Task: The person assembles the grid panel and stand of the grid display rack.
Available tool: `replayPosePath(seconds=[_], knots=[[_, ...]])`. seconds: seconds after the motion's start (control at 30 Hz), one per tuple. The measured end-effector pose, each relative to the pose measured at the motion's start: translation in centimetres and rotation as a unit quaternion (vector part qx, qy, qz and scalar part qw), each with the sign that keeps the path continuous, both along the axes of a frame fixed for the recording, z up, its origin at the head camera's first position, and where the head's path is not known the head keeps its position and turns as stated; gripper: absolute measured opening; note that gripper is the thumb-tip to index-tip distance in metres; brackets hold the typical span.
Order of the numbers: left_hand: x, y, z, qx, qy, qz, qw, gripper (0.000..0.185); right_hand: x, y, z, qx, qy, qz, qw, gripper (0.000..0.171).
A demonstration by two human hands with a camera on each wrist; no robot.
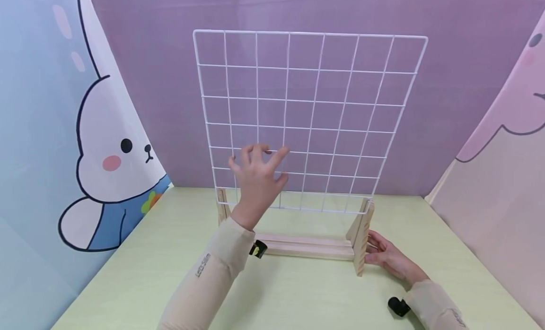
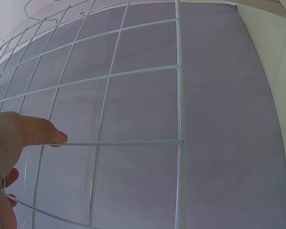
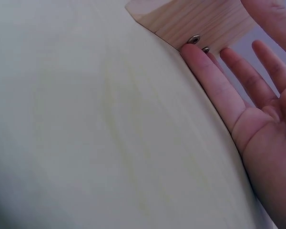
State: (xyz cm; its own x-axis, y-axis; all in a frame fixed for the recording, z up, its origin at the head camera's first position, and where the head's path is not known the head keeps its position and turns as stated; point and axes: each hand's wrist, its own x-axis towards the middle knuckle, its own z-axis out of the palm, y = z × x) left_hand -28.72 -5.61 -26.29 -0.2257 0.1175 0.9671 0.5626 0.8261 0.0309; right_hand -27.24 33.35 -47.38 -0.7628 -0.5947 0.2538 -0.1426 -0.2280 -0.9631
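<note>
A white wire grid panel [image 1: 298, 128] stands up over a pale wooden stand [image 1: 306, 249], its bottom edge near the tops of the side pieces. My left hand [image 1: 257, 176] holds the grid low on its left part, fingers spread and bent at the wires. In the left wrist view one fingertip [image 2: 59, 137] lies along a wire, other tips showing lower down. Beside the stand's right side piece [image 1: 361, 238], my right hand [image 1: 389, 259] rests low with fingers loosely extended. The right wrist view shows its fingertips at the wood [image 3: 181, 26], near two small metal fasteners [image 3: 194, 39].
The stand sits on a pale yellow-green tabletop [image 1: 298, 297]. Behind it hangs a purple backdrop [image 1: 149, 60]. Panels with cartoon figures [image 1: 106, 150] flank both sides. A black wrist camera [image 1: 398, 306] is worn on the right wrist, another [image 1: 258, 249] on the left.
</note>
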Motion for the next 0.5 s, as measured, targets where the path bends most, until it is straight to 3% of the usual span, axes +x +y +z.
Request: replayPosePath(seconds=[0.5], knots=[[0.0,0.2,1.5,-0.008,0.011,-0.004,0.9999,0.048,0.0,-0.1,0.0,-0.008,0.006,0.014,1.000,0.071]])
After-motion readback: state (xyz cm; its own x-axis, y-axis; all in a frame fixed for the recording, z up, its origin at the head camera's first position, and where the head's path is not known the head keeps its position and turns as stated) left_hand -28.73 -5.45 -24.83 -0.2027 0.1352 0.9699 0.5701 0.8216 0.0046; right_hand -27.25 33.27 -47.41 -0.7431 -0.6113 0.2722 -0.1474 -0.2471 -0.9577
